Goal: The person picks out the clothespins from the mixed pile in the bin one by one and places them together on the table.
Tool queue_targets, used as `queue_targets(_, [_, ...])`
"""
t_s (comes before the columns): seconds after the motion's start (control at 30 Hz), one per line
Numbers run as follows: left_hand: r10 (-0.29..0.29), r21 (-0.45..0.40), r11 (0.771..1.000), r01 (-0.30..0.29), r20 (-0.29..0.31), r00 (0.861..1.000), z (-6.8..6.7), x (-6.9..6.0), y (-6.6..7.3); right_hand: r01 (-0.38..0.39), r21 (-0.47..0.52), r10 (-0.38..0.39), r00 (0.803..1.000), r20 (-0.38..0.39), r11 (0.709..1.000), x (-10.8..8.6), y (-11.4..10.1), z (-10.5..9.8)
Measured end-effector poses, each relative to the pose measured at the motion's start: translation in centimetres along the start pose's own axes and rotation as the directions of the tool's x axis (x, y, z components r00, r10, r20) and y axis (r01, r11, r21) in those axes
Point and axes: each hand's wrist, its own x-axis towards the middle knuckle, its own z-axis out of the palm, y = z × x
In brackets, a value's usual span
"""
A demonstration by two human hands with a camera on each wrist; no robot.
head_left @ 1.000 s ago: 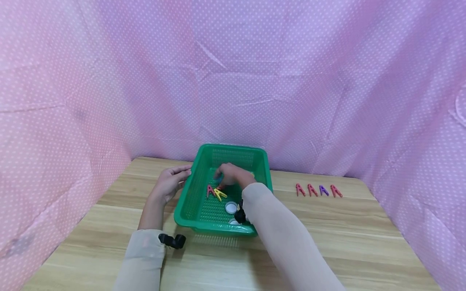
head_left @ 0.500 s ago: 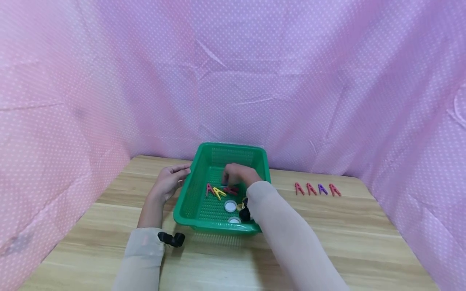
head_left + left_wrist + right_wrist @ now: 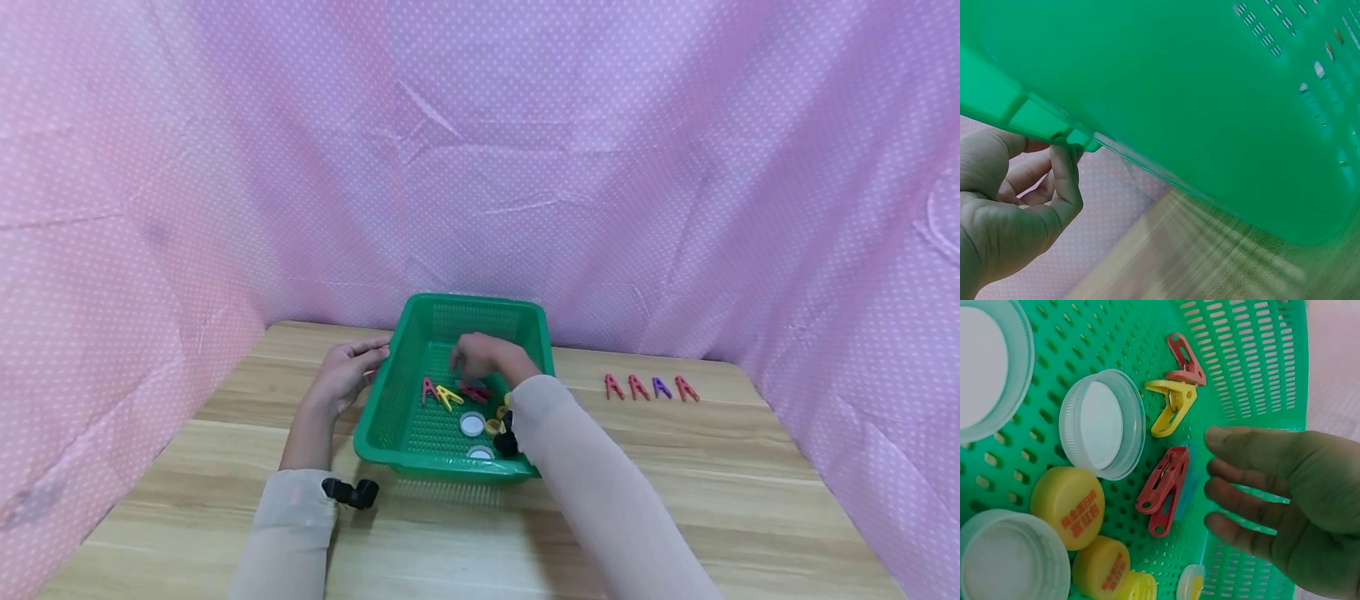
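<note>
A green plastic basket (image 3: 378, 433) with slotted walls stands on the table. My left hand (image 3: 345, 377) grips its left rim, thumb and fingers bent around the edge in the left wrist view. Inside the basket hovers my right hand (image 3: 480, 357), its fingers loosely bent with nothing between them in the right wrist view. Nearest its fingertips lies a red clothespin (image 3: 1164, 490), partly over a translucent blue piece (image 3: 1186, 481) of unclear kind. A yellow clothespin (image 3: 1174, 406) touches another red clothespin (image 3: 1186, 359) farther along the basket floor.
White-lined clear lids (image 3: 1102, 425) and several yellow caps (image 3: 1067, 507) lie in the basket's near part. Right of the basket, a row of red clothespins (image 3: 613, 387) and a purple clothespin (image 3: 662, 387) lies on the wooden table (image 3: 712, 467). A pink dotted cloth (image 3: 480, 167) hangs behind.
My right hand has shifted slightly right and then a little back left, uncovering the red clothespin below it. The left hand has kept its grip on the rim.
</note>
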Motion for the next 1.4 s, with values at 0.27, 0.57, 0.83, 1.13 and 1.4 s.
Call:
queue_targets(0.27, [-0.002,0.023,1.0,0.002,0.006,1.0,-0.1,0.1,0.0,0.057,0.031,-0.058,0.997,0.057,0.998,0.4,-0.9,0.5])
queue_targets(0.57, [0.003,0.028,1.0,-0.003,0.009,1.0,-0.1,0.1,-0.1,0.092,0.014,-0.093,0.989,0.116,0.996,1.1,-1.4,1.4])
queue_targets(0.83, [0.007,0.039,0.999,-0.007,0.006,1.0,-0.1,0.0,0.0,0.092,-0.008,-0.09,0.989,0.119,0.996,1.1,-1.7,1.7])
queue_targets(1.13, [0.012,0.025,1.0,-0.012,0.017,1.0,-0.1,0.1,0.0,0.097,-0.038,-0.092,0.99,0.109,0.995,0.9,-1.9,1.8])
queue_targets(1.4, [0.019,0.019,1.0,-0.019,0.019,1.0,-0.1,0.2,-0.2,0.083,-0.021,-0.08,0.989,0.121,0.996,1.0,-2.1,1.7])
